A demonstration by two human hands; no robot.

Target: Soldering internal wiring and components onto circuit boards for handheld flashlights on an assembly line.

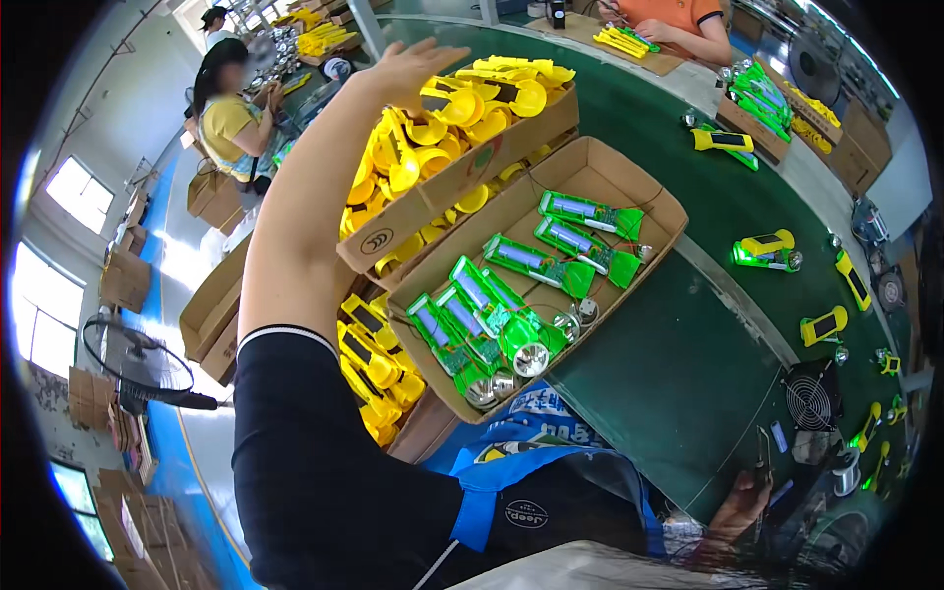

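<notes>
My left hand [411, 67] reaches far forward with its fingers spread, hovering over or touching the top of a heap of yellow torch shells [462, 108] in a tilted cardboard box [462, 182]. Nothing is held in it. Just right of that box lies a flat cardboard tray [657, 202] with several green torch halves [511, 315] and shiny reflectors [531, 359]. My right hand [737, 511] sits low at the bottom right in shadow, beside a thin dark tool [763, 454]; its grip is unclear.
More yellow shells [379, 374] lie in a lower box. Finished yellow and green torches [767, 251] stand on the green belt [678, 354], near a small black fan [808, 398]. Co-workers sit at top left [228, 118] and top right [678, 22]. A floor fan [138, 364] stands left.
</notes>
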